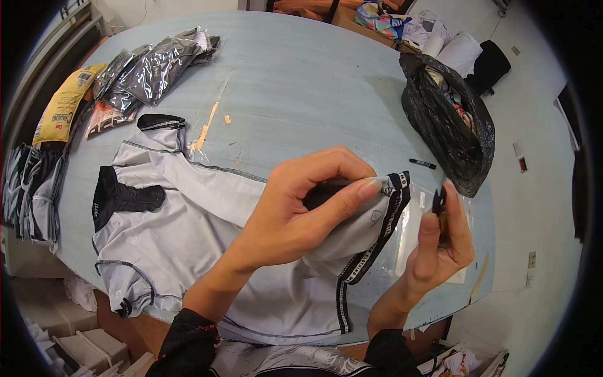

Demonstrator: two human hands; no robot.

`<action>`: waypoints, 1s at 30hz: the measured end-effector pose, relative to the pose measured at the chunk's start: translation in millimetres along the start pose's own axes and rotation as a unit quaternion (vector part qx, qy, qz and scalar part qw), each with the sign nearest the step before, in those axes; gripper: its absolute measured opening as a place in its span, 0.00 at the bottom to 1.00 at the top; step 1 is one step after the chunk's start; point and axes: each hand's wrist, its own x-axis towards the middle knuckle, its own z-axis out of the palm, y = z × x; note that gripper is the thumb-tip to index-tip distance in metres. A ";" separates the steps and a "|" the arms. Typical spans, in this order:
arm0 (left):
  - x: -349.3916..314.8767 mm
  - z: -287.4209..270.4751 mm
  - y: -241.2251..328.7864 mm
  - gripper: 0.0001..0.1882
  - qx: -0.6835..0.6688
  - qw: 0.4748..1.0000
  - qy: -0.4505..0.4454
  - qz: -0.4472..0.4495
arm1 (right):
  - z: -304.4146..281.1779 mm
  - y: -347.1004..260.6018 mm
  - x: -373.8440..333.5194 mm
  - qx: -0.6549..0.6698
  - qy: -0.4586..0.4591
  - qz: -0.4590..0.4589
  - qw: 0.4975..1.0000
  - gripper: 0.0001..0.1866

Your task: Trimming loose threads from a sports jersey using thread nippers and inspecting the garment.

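A light grey polo shirt [182,229] with a black collar and dark seams lies spread on the table, its collar to the left. My left hand [308,207] pinches the shirt's lower edge between thumb and fingers and lifts it off the table. Black tape with white lettering [377,242] runs along this raised edge. To the right of it, my right hand [440,245] is closed on a small black tool [439,200] that looks like thread snips. The tool's tip points up, apart from the cloth. My right fingers hide most of it.
A black plastic bag [440,119] stands open at the right, with a black marker [422,163] near it. Clear-wrapped dark garments [157,69], a yellow packet [66,107] and folded grey garments [34,195] lie left. Clear plastic sleeves [411,242] lie behind my right hand.
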 end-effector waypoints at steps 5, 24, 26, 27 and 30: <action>-1.1 3.0 2.5 0.04 0.086 0.996 0.008 0.034 | 11.2 -8.7 -3.9 0.085 -0.042 0.091 0.991 0.26; -2.4 -0.2 2.1 0.06 -0.109 0.993 0.024 -0.035 | 25.6 -4.7 0.3 0.328 -0.121 0.280 0.894 0.07; -1.9 -4.3 7.4 0.07 -0.108 0.991 0.019 -0.078 | 26.4 -1.7 -0.5 0.318 -0.125 0.283 0.896 0.07; -2.2 -6.7 8.7 0.08 -0.106 0.987 0.015 -0.122 | 27.1 0.8 -2.1 0.308 -0.131 0.286 0.898 0.08; -0.4 -13.1 1.7 0.07 -0.191 0.963 -0.002 -0.189 | 28.7 12.0 -6.9 0.344 -0.135 0.319 0.873 0.08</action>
